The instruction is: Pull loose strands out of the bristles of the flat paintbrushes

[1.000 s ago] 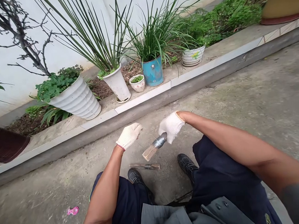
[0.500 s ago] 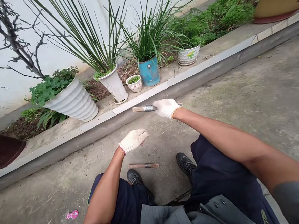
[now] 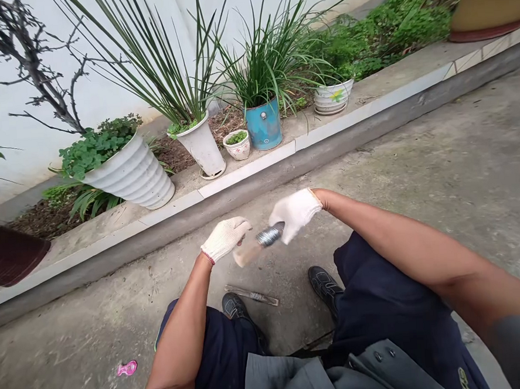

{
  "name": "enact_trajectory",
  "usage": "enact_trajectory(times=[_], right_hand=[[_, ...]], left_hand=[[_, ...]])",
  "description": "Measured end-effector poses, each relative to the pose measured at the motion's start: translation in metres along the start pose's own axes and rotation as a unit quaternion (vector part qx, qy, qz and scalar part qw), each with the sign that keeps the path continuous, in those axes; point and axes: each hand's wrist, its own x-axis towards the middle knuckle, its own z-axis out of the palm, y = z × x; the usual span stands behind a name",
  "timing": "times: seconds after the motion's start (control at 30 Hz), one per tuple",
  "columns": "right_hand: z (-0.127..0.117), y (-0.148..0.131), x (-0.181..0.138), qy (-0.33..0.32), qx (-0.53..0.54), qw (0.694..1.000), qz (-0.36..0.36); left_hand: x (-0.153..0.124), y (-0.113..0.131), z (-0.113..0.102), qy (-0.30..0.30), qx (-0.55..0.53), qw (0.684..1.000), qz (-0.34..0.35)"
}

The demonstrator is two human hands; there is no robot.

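Note:
Both my hands wear white knit gloves. My right hand point(image 3: 294, 213) is closed round a short wooden tool with a wire-wrapped middle point(image 3: 259, 245), its blurred wooden end pointing down and left. My left hand point(image 3: 224, 238) is pinched shut just left of that end, perhaps on something thin that I cannot make out. A second flat wooden piece with a wire wrap point(image 3: 251, 295) lies on the concrete between my black shoes point(image 3: 322, 285).
A raised kerb point(image 3: 250, 180) crosses ahead, carrying a ribbed white pot point(image 3: 133, 176), a tall white pot point(image 3: 204, 148), a small bowl pot point(image 3: 238, 145), a blue can pot point(image 3: 264, 125) and a patterned pot point(image 3: 334, 96). A pink scrap point(image 3: 127, 367) lies on the concrete at lower left.
My right hand had swung the tool up level with the kerb and has now brought it down again beside my left hand. The piece on the ground has turned slightly.

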Motion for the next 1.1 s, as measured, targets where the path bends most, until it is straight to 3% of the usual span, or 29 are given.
enact_trajectory(times=[0.07,0.17,0.27,0.33,0.43,0.57,0.73,0.83,0.9,0.97,1.1], right_hand=[[-0.006,-0.005,0.003,0.115,-0.001,0.993,-0.002],[-0.017,-0.003,0.012,0.268,-0.011,0.962,0.050],[-0.024,0.008,0.018,0.380,-0.072,0.911,0.144],[-0.027,0.017,0.020,0.420,-0.130,0.873,0.210],[-0.027,0.024,0.021,0.378,-0.200,0.858,0.286],[-0.014,0.022,0.025,0.186,-0.258,0.896,0.309],[0.008,0.017,0.023,-0.003,-0.215,0.961,0.172],[0.010,0.012,0.014,-0.050,-0.144,0.986,0.072],[0.006,0.006,0.009,-0.013,-0.110,0.994,0.023],[-0.001,0.000,0.006,0.087,-0.087,0.992,0.002],[-0.018,0.000,0.013,0.316,-0.070,0.944,0.068]], left_hand=[[-0.001,0.003,0.004,-0.013,-0.018,1.000,-0.001],[-0.002,0.008,0.010,-0.029,-0.039,0.999,0.007],[-0.002,0.011,0.014,-0.035,-0.045,0.998,0.021],[-0.002,0.012,0.014,-0.040,-0.023,0.998,0.031],[-0.002,0.011,0.012,-0.040,0.016,0.998,0.044],[-0.001,0.007,0.006,0.002,0.051,0.998,0.047],[0.000,-0.001,0.000,0.048,0.065,0.997,0.018],[0.001,-0.003,0.000,0.048,0.050,0.998,0.007],[0.001,-0.002,0.001,0.035,0.025,0.999,0.004],[0.001,0.001,0.003,0.026,0.002,1.000,-0.003],[0.000,0.011,0.007,0.011,-0.021,1.000,0.012]])
